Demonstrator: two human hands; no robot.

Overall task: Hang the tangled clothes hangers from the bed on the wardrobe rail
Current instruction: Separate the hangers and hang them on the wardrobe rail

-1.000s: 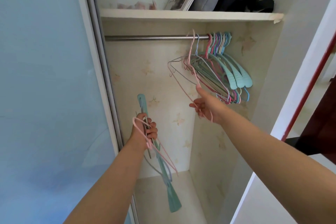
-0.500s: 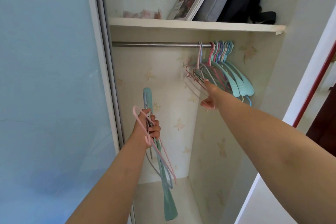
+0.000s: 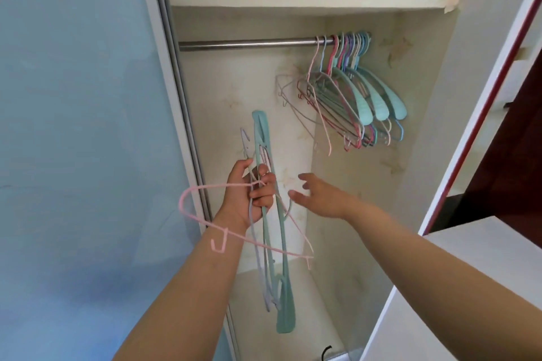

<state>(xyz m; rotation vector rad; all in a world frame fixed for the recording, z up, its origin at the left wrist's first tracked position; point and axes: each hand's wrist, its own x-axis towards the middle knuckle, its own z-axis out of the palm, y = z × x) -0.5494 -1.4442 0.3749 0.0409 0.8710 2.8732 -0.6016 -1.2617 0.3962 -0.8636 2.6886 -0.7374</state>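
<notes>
My left hand (image 3: pixel 249 193) grips a tangled bundle of hangers (image 3: pixel 274 243): a broad teal plastic one standing nearly upright, a thin lilac wire one, and a pink wire hanger (image 3: pixel 205 218) sticking out sideways across my wrist. My right hand (image 3: pixel 318 196) is open, fingers spread, just right of the bundle and not touching it. On the steel wardrobe rail (image 3: pixel 246 44) several hangers (image 3: pixel 355 97) hang bunched at the right end, teal plastic ones and pink, blue and grey wire ones.
A shelf (image 3: pixel 311 1) above the rail holds a picture frame, a grey case and dark items. A pale blue sliding door (image 3: pixel 73 126) stands on the left. A white door edge with a red stripe (image 3: pixel 484 126) is on the right. The rail's left part is bare.
My right hand has let go of the pink hanger now on the rail and dropped down next to the bundle. The left hand has turned, swinging the pink wire hanger out sideways.
</notes>
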